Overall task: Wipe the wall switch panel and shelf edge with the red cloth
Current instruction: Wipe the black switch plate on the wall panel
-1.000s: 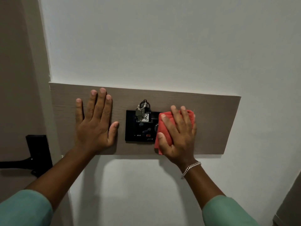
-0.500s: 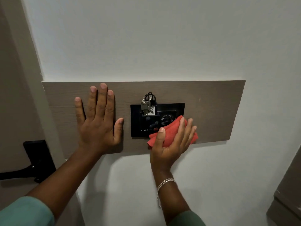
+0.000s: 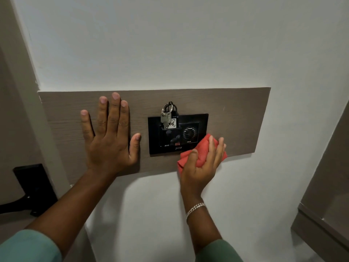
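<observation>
A black switch panel (image 3: 188,121) sits in the middle of a grey-brown wooden board (image 3: 236,114) fixed to the white wall. A key with a numbered tag (image 3: 168,118) hangs from the panel's top. My right hand (image 3: 203,165) holds the bunched red cloth (image 3: 203,148) against the board's lower edge, over the panel's bottom right corner. My left hand (image 3: 110,137) lies flat on the board, fingers spread, just left of the panel. It holds nothing.
A door with a black lever handle (image 3: 32,190) stands at the left, beside the board. A grey-brown cabinet or shelf unit (image 3: 324,195) rises at the right edge. A silver bracelet (image 3: 194,208) circles my right wrist.
My right hand slid the cloth down from the panel's right half to its bottom right corner and the board's lower edge, uncovering the round grille. My left hand stayed flat on the board.
</observation>
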